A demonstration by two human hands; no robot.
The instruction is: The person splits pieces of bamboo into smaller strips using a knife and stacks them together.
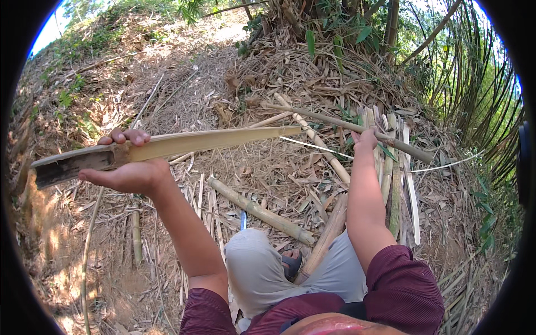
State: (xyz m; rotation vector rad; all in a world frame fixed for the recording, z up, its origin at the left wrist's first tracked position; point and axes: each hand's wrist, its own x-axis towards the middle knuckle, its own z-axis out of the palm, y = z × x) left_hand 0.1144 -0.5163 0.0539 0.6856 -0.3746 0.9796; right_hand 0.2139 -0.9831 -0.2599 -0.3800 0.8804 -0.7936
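My left hand (pixel 131 172), raised at the left, is closed around a split bamboo piece (pixel 212 140). The pale hollow inner side of the piece faces up; its wide left end is dark inside, and it narrows toward the middle of the view. At the right my right hand (pixel 365 138) grips a grey-brown bamboo length (pixel 410 149), which slants from the upper middle down to the right. The tip of the split piece comes close to this length, but I cannot tell whether they touch.
A bamboo pole (pixel 259 209) lies before my knees, and a thicker log (pixel 326 237) runs between my legs. Several split strips (pixel 410 195) are piled at the right. A narrow blue object (pixel 243 220) stands by my knee. A bamboo clump (pixel 385 28) rises behind dry leaves.
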